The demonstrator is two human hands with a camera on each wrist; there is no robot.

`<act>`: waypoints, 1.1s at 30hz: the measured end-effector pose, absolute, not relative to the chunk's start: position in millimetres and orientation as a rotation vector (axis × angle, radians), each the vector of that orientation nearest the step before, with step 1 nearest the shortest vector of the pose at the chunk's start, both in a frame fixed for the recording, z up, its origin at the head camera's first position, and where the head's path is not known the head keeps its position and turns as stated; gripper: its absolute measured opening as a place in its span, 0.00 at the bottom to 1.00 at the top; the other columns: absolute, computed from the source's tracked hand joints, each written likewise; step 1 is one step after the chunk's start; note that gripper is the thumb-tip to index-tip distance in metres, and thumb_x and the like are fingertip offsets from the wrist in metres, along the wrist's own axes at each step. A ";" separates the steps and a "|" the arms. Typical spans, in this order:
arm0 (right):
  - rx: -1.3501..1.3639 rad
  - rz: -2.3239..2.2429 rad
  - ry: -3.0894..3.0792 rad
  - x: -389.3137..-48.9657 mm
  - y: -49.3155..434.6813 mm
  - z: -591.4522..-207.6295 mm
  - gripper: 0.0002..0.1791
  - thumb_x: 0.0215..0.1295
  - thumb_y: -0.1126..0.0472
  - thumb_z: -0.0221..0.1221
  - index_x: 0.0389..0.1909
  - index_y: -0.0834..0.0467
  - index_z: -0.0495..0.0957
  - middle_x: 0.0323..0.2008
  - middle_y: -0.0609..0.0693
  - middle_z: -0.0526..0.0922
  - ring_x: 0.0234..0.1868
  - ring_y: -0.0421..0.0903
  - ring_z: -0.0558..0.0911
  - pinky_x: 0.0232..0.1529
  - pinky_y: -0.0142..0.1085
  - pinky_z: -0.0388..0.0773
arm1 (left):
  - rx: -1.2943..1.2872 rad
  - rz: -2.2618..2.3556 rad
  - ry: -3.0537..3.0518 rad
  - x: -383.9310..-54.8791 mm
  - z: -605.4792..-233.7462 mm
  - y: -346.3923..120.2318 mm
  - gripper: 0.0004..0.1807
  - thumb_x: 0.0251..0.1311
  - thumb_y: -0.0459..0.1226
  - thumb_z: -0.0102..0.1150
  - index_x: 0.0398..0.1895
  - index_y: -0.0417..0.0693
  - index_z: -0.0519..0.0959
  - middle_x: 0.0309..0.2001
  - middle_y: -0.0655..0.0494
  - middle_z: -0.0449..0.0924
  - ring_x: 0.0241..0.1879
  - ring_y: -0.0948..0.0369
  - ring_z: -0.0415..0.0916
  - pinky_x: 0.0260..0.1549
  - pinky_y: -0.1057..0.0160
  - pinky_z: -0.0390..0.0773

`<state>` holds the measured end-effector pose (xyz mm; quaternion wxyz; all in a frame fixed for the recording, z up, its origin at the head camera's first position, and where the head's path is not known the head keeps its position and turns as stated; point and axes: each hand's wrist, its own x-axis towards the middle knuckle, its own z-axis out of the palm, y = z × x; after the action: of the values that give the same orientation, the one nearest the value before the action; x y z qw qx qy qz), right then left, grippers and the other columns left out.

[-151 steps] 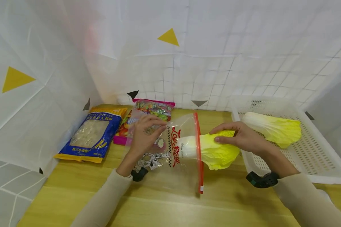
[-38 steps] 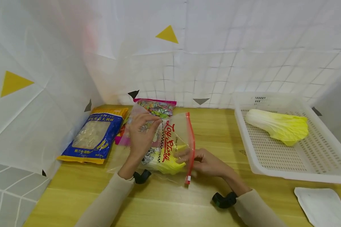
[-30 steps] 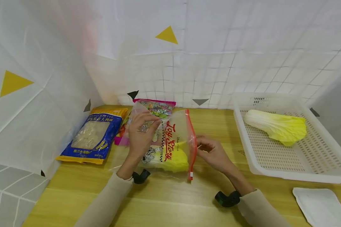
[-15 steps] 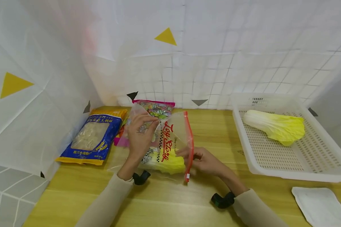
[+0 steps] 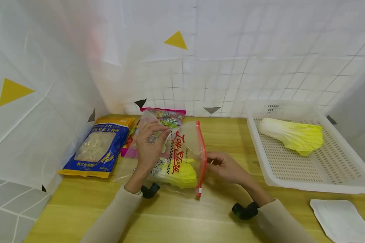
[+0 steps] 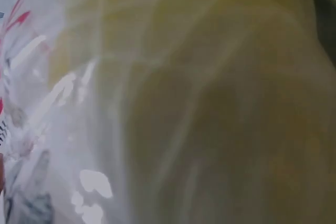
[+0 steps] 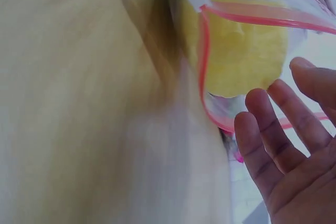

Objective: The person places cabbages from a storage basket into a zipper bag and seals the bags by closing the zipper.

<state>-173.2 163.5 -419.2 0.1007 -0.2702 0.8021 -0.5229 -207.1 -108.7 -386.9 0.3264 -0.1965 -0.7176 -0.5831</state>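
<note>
A clear zip bag with red "Toy Story" lettering lies on its side, its red zipper edge facing right. Inside rests a yellow napa cabbage, leafy end toward the mouth. My left hand pinches the upper part of the bag between thumb and fingers. At the parted zipper is my right hand, holding nothing. The right wrist view shows its fingers spread and slightly bent beside the opening, with the cabbage's leafy end within. Blurred bag plastic fills the left wrist view.
A white perforated basket at right holds another napa cabbage. In front of it lies a white flat packet. A blue pasta bag and a colourful candy bag lie at the left on the wooden table.
The cabbage, gripped by my right hand at the bag's mouth 5 seconds ago, now lies inside, released. My right hand dipped in and has drawn back to the zipper. The left hand keeps its pinch.
</note>
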 end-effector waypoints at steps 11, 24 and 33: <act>-0.844 -1.507 2.491 -180.7 192.6 -388.2 0.17 0.72 0.65 0.60 0.59 0.56 0.82 0.53 0.54 0.85 0.39 0.54 0.82 0.37 0.37 0.82 | -0.501 -1.527 -1.899 -206.6 -386.3 -109.0 0.05 0.61 0.31 0.70 0.39 0.44 0.89 0.41 0.45 0.87 0.63 0.47 0.72 0.71 0.46 0.59; -0.777 -1.303 2.752 -186.7 228.6 -340.1 0.17 0.73 0.60 0.61 0.60 0.47 0.82 0.56 0.50 0.85 0.41 0.39 0.83 0.37 0.35 0.82 | -0.481 -1.510 -1.927 -207.1 -387.1 -109.9 0.05 0.61 0.34 0.71 0.39 0.45 0.89 0.42 0.47 0.87 0.63 0.53 0.73 0.72 0.45 0.57; -0.646 -1.307 2.830 -195.3 264.0 -316.3 0.17 0.73 0.59 0.61 0.60 0.47 0.82 0.51 0.27 0.83 0.40 0.38 0.83 0.34 0.33 0.79 | -0.477 -1.492 -1.940 -207.3 -387.5 -110.8 0.05 0.62 0.35 0.70 0.39 0.46 0.89 0.42 0.47 0.87 0.63 0.45 0.73 0.74 0.44 0.54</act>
<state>-195.3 264.0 -316.3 -0.0210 -0.2029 0.8887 -0.4106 -207.3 -110.8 -387.5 0.3184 -0.1814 -0.7377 -0.5671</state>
